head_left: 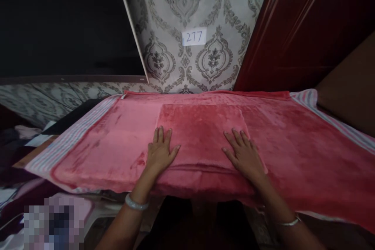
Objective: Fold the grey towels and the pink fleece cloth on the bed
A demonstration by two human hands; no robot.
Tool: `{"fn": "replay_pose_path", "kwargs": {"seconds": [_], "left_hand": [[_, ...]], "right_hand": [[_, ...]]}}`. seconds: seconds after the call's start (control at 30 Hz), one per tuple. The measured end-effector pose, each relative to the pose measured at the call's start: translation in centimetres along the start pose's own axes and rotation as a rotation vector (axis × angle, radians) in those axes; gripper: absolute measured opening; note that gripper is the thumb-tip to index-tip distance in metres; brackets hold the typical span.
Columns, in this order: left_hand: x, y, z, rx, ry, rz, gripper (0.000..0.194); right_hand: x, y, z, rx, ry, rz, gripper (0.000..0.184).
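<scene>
A folded red plush cloth [202, 129] lies in the middle of a larger red blanket [293, 144] spread over a table. My left hand [160, 151] rests flat on the folded cloth's near left corner, fingers spread. Palm down on its near right part lies my right hand [243, 152], fingers stretched out too. Neither hand holds anything. A bangle shows on each wrist.
A striped sheet [70, 136] sticks out under the blanket at the left and right edges. Patterned wallpaper with a paper label reading 277 [193, 37] stands behind. A dark screen [64, 23] is at the upper left, a red-brown door [307, 27] at the right. Clutter lies low left.
</scene>
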State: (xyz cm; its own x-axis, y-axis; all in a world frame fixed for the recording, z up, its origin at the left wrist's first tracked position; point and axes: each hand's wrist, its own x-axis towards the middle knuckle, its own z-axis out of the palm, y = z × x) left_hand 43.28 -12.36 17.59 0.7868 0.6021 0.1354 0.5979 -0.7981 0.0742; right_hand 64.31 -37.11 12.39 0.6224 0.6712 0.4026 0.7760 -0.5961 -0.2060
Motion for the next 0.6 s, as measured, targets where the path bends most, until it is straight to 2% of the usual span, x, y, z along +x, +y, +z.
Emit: {"fn": "replay_pose_path", "kwargs": {"seconds": [0.17,0.27,0.37,0.47,0.53,0.6], "left_hand": [[-0.4,-0.1,-1.2,-0.034,-0.036,-0.001,0.072],[0.5,-0.4,-2.9,-0.091,-0.044,0.047,0.063],[3.5,-0.6,-5.1,-0.175,0.000,0.140,0.055],[7.8,-0.7,-6.6,-0.202,0.003,0.221,0.056],[10.2,-0.8,-6.4,-0.163,-0.033,0.244,0.058],[11.8,-1.1,-5.0,-0.093,-0.095,0.230,0.060]], "right_hand": [[0.9,-0.5,-1.1,0.012,-0.102,0.011,0.063],[2.3,-3.6,-2.5,0.067,-0.118,-0.094,0.058],[4.2,-8.9,-3.7,0.145,-0.172,-0.313,0.052],[5.9,-14.0,-3.5,0.194,-0.256,-0.488,0.052],[6.4,-16.0,-2.5,0.210,-0.310,-0.546,0.055],[6.2,-16.8,-1.1,0.209,-0.351,-0.580,0.059]]}}
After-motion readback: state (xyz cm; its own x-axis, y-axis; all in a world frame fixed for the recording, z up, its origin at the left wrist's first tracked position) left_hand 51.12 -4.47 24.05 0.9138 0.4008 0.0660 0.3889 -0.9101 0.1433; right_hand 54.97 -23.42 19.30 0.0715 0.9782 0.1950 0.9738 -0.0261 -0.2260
